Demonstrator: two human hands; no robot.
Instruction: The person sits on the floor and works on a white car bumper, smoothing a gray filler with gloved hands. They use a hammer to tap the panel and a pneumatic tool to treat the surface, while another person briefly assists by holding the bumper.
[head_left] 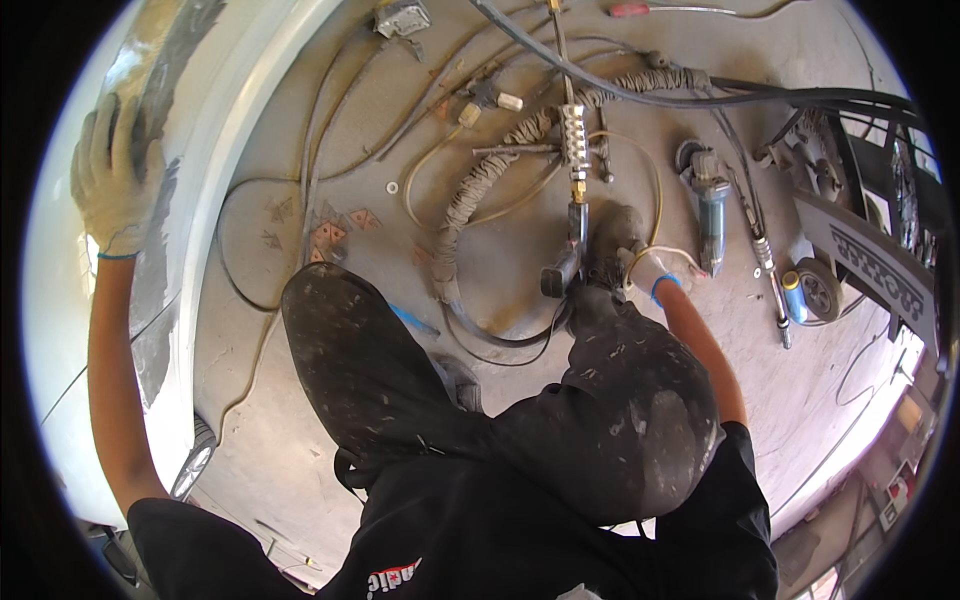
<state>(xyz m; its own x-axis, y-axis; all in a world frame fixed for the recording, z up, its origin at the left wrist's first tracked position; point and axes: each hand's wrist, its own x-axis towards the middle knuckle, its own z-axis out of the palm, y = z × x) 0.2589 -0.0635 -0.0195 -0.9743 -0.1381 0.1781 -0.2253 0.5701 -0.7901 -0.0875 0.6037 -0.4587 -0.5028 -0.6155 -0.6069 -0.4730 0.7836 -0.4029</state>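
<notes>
My left hand (115,185), in a pale glove, lies flat with fingers out on the car panel (60,300), over a gray and tan patched strip. My right hand (650,268), also gloved, is low by my right shoe (612,235); its fingertips are hidden there, and a thin yellow hose (658,180) runs beside it. Near it are a black-handled air tool (566,255) with a brass fitting and a blue angle grinder (712,215).
Hoses and cables (420,120), small sanding pieces (330,232), a blue strip (413,320) and a red-handled tool (630,10) lie on the concrete floor (260,380). At right stands a wheeled metal cart (865,270) with a small cylinder (795,295) beside its wheel.
</notes>
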